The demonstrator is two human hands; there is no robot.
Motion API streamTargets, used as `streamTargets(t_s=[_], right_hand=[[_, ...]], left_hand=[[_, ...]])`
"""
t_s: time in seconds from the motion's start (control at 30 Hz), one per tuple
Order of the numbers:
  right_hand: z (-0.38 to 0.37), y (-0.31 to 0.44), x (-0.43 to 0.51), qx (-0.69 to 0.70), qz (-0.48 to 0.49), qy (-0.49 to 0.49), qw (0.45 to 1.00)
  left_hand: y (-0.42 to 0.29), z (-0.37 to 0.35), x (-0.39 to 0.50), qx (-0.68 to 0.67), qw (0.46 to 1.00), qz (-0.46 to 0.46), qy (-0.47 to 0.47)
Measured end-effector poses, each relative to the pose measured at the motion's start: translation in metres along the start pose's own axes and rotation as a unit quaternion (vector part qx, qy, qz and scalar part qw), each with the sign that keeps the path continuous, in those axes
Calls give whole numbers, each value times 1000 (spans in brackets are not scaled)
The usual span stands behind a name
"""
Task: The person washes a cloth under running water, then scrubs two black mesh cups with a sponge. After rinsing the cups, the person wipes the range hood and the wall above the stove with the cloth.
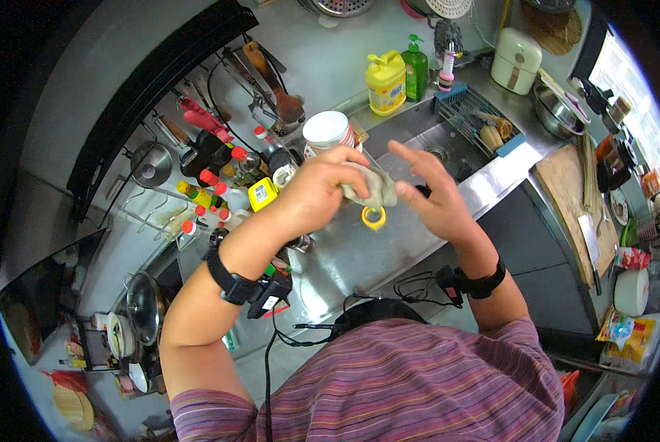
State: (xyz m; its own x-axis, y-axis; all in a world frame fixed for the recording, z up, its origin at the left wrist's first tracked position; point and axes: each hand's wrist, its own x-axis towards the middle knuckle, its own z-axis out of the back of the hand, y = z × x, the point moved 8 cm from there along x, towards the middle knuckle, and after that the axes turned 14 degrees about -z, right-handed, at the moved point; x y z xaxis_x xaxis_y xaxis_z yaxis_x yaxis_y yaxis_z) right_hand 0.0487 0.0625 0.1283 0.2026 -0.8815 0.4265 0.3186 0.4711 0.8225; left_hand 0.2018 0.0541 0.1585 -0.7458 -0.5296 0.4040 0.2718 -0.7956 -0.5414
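A crumpled pale grey-green cloth (pixel 369 187) is gripped between the thumb and fingers of my left hand (pixel 327 185), over the steel counter (pixel 352 265). My right hand (pixel 435 193) hovers just right of the cloth, fingers spread, holding nothing. Below the cloth, a yellow ring-shaped item (pixel 373 218) lies on the counter; whether it is a lid or a ring cannot be told. Behind my left hand stands a white bowl or tub (pixel 326 129) with red marks on its side, its lower part hidden.
Seasoning bottles (pixel 233 196) and a yellow-lidded container (pixel 263 194) crowd the left. Behind are a yellow detergent jug (pixel 385 84), a green pump bottle (pixel 414 70) and the sink (pixel 407 135) with a blue rack (pixel 451 102). A knife (pixel 588 243) lies on a wooden board (pixel 565 193) at right.
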Motion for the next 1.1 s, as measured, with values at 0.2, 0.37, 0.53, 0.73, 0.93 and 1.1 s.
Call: streamTargets(t_s=[0.2, 0.37, 0.53, 0.73, 0.93, 1.1], right_hand=[[-2, -44, 8, -24, -122, 74, 989], [35, -107, 22, -452, -141, -44, 880], [54, -118, 10, -324, -210, -158, 909], [-7, -68, 15, 29, -221, -46, 974], [-57, -31, 17, 299, -210, 39, 930], [-94, 2, 26, 372, -164, 86, 909]], left_hand=[[-2, -28, 25, 72, 994, -77, 20], [12, -29, 20, 222, 973, -26, 52], [19, -29, 12, 173, 984, 20, 41], [18, -16, 0, 131, 988, 58, -49], [15, 18, -33, 62, 991, 37, -116], [4, 60, -55, 69, 972, -25, -224]])
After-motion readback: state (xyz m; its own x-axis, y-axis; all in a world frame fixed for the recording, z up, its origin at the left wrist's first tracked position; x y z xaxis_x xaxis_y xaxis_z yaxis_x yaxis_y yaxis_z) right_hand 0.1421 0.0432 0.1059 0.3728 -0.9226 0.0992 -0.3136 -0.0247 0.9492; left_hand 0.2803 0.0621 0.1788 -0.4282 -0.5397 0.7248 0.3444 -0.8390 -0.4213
